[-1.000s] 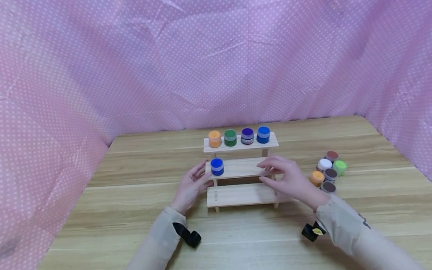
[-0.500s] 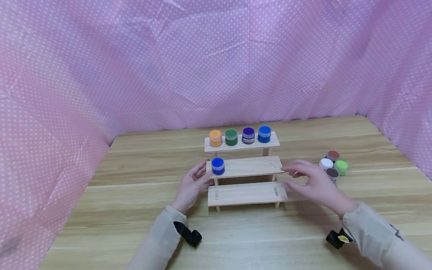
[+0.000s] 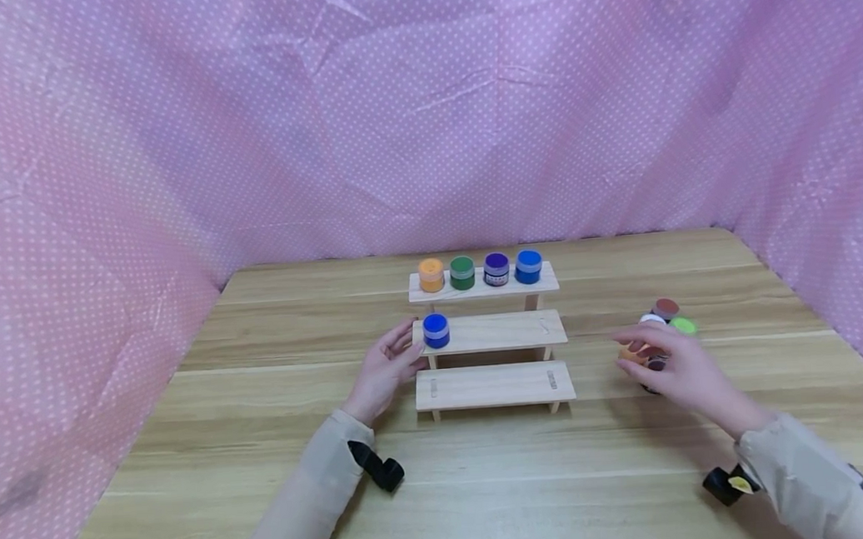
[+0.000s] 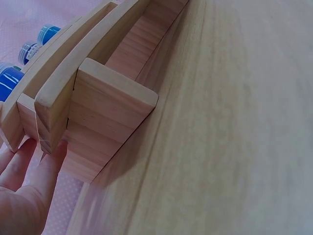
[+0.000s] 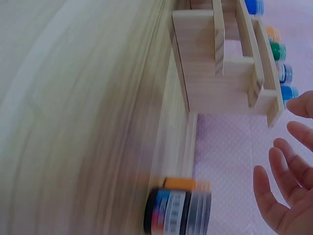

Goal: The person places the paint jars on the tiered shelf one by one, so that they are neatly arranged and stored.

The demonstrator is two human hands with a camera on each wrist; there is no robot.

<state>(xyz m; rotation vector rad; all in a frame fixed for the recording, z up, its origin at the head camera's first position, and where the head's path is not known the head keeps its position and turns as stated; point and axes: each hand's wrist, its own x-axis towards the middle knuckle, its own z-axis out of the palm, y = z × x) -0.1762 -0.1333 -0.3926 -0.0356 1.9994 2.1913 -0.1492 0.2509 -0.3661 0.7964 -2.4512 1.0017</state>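
A three-tier wooden stand (image 3: pixel 500 386) stands mid-table. My left hand (image 3: pixel 382 373) holds its left end at the middle tier, thumb and fingers at the board; in the left wrist view the fingertips (image 4: pixel 57 152) touch the wood. A dark blue paint jar (image 3: pixel 436 331) sits at that tier's left end. My right hand (image 3: pixel 682 369) hovers over a cluster of paint jars at right, thumb and fingers apart around an orange jar (image 3: pixel 631 357). In the right wrist view the fingers hold nothing, and a dark jar (image 5: pixel 168 210) stands below them. The hand partly hides the cluster.
Orange (image 3: pixel 431 275), green (image 3: pixel 463 273), purple (image 3: pixel 496 270) and blue (image 3: pixel 528 267) jars line the top tier. Red-brown (image 3: pixel 665 308) and light green (image 3: pixel 685 325) jars show behind my right hand. Pink dotted cloth (image 3: pixel 421 120) hangs behind the wooden table (image 3: pixel 493 499).
My right hand has moved rightward from the middle tier to the jar cluster. The left hand stays at the stand's left end, and the dark blue jar has stayed in place.
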